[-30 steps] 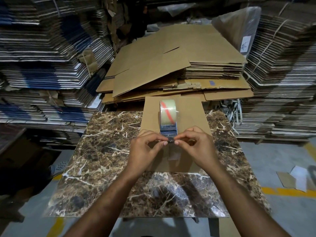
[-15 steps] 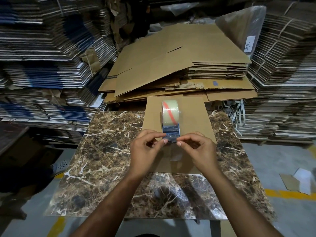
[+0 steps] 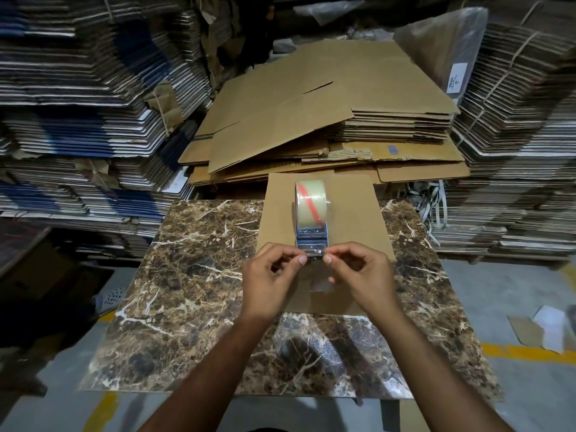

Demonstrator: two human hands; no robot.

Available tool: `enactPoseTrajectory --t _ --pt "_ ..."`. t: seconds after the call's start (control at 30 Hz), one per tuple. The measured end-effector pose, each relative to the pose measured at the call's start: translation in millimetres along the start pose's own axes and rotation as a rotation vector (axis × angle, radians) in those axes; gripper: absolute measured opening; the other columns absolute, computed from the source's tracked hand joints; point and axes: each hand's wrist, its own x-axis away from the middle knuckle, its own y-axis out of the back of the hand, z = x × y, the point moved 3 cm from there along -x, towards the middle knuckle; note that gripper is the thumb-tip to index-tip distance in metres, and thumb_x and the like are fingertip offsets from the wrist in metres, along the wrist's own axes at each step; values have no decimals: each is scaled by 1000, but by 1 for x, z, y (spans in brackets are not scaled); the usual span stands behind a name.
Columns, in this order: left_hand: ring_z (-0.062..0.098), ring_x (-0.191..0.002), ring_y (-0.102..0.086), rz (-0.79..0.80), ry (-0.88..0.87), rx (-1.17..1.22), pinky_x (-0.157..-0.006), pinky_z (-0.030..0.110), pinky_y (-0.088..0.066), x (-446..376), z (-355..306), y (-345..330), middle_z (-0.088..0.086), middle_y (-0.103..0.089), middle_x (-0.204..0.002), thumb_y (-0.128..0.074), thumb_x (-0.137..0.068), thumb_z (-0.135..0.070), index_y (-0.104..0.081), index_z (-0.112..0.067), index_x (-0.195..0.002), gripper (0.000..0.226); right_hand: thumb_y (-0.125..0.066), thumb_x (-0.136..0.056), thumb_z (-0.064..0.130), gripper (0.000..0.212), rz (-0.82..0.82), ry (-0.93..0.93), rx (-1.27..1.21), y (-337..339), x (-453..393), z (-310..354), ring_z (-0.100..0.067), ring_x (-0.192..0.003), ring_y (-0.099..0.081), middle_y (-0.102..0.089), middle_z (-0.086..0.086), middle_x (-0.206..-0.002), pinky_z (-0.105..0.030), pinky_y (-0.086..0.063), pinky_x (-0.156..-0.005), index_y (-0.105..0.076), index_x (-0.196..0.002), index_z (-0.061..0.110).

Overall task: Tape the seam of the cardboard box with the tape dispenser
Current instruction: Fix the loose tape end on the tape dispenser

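A flattened brown cardboard box [image 3: 352,207] lies on the marble table [image 3: 193,275], its far end over the table's back edge. On the box stands the tape dispenser [image 3: 311,235], blue-framed, with a clear roll marked by a red stripe. My left hand [image 3: 271,279] and my right hand [image 3: 361,275] meet at the dispenser's near end. Thumb and forefinger of each pinch a corner of the clear tape end there. A short piece of clear tape shines on the cardboard just below my hands.
Tall stacks of flattened cartons [image 3: 78,104] rise on the left, and bundled stacks [image 3: 514,151] on the right. A pile of brown cardboard sheets [image 3: 327,113] lies behind the table. Scraps of card [image 3: 542,328] rest on the grey floor beside a yellow line.
My fingertips have drawn slightly apart along the tape's edge. The view has shifted a little; the dispenser and box stay in place.
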Motion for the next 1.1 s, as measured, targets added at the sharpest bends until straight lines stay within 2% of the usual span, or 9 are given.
enactPoseTrajectory --t 0.07,0.13,0.27,0.4,0.53,0.63,0.67,0.8,1.1 --pt "5 -84 -65 -3 29 19 -70 9 -46 2 3 -2 -6 -73 -90 -76 -87 -15 -77 -21 -89 7 -77 -83 3 13 -5 -74 -120 -3 2 -1 -15 -74 -74 -79 -4 -82 -29 -62 -59 -79 -93 10" --pt "2 -82 -64 -7 51 48 -69 8 -45 3 5 -3 -5 -73 -89 -75 -87 -13 -76 -21 -89 8 -76 -83 1 13 4 -154 -235 -6 3 -2 -14 -72 -73 -77 -4 -79 -26 -61 -56 -77 -94 6" --pt "1 -77 -63 1 89 92 -66 10 -46 4 7 -4 -2 -74 -85 -75 -87 -12 -77 -17 -88 6 -74 -82 3 14 61 -294 -370 -7 5 -4 -15 -69 -71 -74 -8 -83 -23 -59 -50 -75 -95 6" --pt "-1 -72 -63 -10 151 150 -64 11 -48 6 9 -6 -2 -74 -83 -74 -88 -12 -77 -16 -88 5 -75 -76 13 18 82 -349 -465 -5 5 -6 -15 -72 -70 -70 -5 -85 -24 -59 -51 -72 -92 8" --pt "-1 -68 -61 -1 183 172 -61 11 -47 7 11 -9 -4 -73 -79 -73 -89 -13 -76 -15 -89 4 -71 -85 7 12 97 -334 -436 -5 5 -7 -17 -73 -70 -66 -4 -84 -26 -60 -52 -68 -97 8" --pt "-2 -68 -60 1 165 179 -61 11 -46 7 9 -8 -3 -72 -79 -73 -89 -12 -76 -13 -88 3 -76 -79 15 34 110 -288 -380 -7 5 -4 -19 -73 -68 -66 2 -78 -28 -60 -53 -66 -111 11" --pt "-3 -68 -60 5 157 179 -62 10 -46 6 8 -8 -2 -72 -79 -73 -89 -11 -76 -13 -88 4 -77 -79 15 34 118 -279 -344 -7 4 -2 -18 -73 -67 -65 2 -80 -28 -60 -54 -67 -112 13" --pt "-1 -72 -62 21 129 170 -64 11 -46 6 8 -6 1 -74 -84 -73 -89 -11 -76 -13 -88 3 -73 -87 8 21 130 -277 -297 -9 4 -1 -13 -70 -66 -60 -5 -91 -25 -59 -54 -71 -107 14" --pt "12 -85 -69 22 38 117 -71 17 -50 7 10 -3 -5 -75 -88 -75 -88 -13 -77 -17 -90 5 -75 -86 9 17 135 -239 -241 -6 4 -4 -13 -71 -64 -59 -3 -92 -29 -59 -59 -74 -102 16"
